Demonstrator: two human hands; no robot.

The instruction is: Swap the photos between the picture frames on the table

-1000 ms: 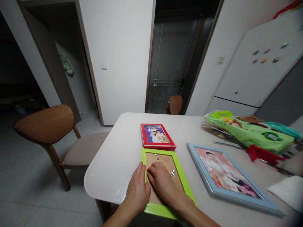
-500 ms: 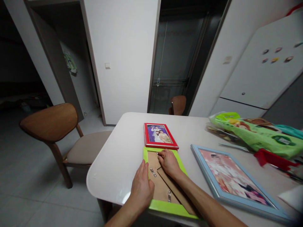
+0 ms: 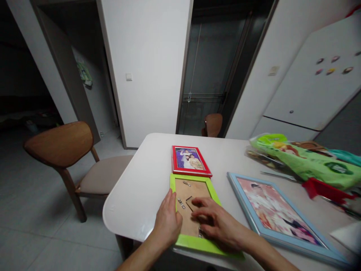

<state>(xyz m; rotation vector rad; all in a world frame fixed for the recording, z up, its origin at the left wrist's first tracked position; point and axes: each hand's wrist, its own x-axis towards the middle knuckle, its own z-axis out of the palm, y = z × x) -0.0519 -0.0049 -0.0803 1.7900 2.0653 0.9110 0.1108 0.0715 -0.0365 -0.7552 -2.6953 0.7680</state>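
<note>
A light-green picture frame [image 3: 194,241] lies face down on the table, its brown backing board [image 3: 184,222] turned up. Small metal turn clips show on it: one near the top [image 3: 186,183], one on the left [image 3: 181,203] and one at the bottom, partly behind my right fingers. My left hand [image 3: 167,218] holds the frame's left edge, fingers stretched along it and thumb over the rim. My right hand [image 3: 218,221] is over the board's lower right with bent, spread fingers, near the bottom clip. It covers most of the stand flap.
A red picture frame [image 3: 207,172] lies just beyond, photo up. To the right are a blue picture frame [image 3: 248,210], a green package [image 3: 307,158], tweezers [image 3: 278,175] and a red-handled tool [image 3: 324,191]. A wooden chair [image 3: 60,146] stands left of the white table [image 3: 135,188].
My right hand has left the top clip and moved down the board, its fingers spreading. The top clip now shows uncovered, lying slanted. My left hand stays on the frame's left edge.
</note>
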